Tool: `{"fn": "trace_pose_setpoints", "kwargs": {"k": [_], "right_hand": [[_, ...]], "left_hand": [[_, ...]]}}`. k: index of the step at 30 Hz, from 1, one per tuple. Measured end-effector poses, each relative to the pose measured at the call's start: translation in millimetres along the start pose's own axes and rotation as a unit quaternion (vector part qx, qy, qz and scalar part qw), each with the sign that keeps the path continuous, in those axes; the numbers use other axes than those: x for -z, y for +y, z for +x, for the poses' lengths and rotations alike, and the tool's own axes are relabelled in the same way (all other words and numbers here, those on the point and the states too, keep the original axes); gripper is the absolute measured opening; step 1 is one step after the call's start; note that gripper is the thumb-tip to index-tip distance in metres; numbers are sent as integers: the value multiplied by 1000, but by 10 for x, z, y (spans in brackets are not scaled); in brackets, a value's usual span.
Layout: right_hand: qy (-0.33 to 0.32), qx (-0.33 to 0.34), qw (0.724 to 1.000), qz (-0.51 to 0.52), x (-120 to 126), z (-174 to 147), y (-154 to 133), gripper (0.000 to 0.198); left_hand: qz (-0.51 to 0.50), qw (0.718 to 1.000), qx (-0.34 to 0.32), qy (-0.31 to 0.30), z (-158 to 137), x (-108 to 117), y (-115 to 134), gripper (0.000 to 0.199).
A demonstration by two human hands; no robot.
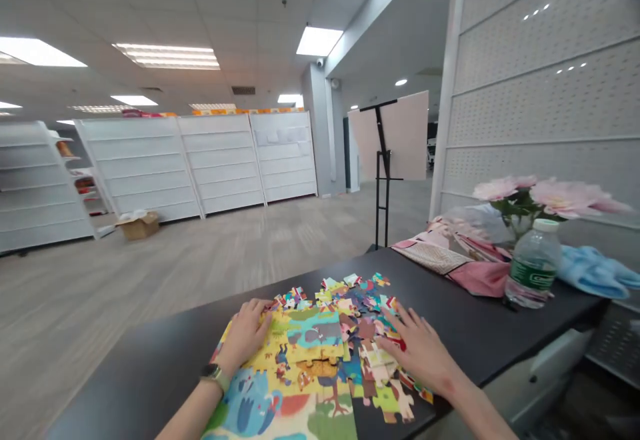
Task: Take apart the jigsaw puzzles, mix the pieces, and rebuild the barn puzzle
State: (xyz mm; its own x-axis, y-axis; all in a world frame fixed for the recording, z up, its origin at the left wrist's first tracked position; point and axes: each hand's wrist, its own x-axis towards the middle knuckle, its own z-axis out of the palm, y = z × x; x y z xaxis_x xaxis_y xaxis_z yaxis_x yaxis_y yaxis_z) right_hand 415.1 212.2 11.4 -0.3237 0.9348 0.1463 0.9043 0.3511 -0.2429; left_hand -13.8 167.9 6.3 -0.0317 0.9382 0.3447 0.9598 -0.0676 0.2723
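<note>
A partly joined jigsaw puzzle point(297, 387) with colourful animals and trees lies flat on the dark table. Loose puzzle pieces point(365, 327) are heaped along its far and right sides. My left hand point(249, 330), a watch point(216, 377) on its wrist, rests over the puzzle's upper left part, thumb apart from the fingers and fingertips near the far pieces. On the right, my right hand point(416, 343) spreads its fingers over the loose pieces and touches their right edge. Neither hand shows a piece in its grip; what lies under the palms is hidden.
A water bottle point(534, 263), pink flowers point(560, 197), a pink cloth point(480, 277) and a blue cloth point(597, 270) occupy the table's right end. An easel point(383, 193) stands beyond it. White shelves point(220, 167) and a cardboard box point(139, 225) are farther back.
</note>
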Motion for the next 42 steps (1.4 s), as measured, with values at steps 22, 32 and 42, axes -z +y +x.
{"fn": "trace_pose_setpoints", "kwargs": {"k": [22, 32, 42], "right_hand": [[-120, 157, 979, 42, -31, 212, -878, 93], [-140, 200, 969, 44, -124, 280, -1364, 96], [-183, 190, 963, 59, 120, 253, -1175, 85]], "left_hand": [[-183, 982, -45, -10, 86, -156, 560, 32], [-257, 961, -100, 11, 91, -75, 540, 41], [-167, 971, -121, -117, -305, 282, 476, 85]]}}
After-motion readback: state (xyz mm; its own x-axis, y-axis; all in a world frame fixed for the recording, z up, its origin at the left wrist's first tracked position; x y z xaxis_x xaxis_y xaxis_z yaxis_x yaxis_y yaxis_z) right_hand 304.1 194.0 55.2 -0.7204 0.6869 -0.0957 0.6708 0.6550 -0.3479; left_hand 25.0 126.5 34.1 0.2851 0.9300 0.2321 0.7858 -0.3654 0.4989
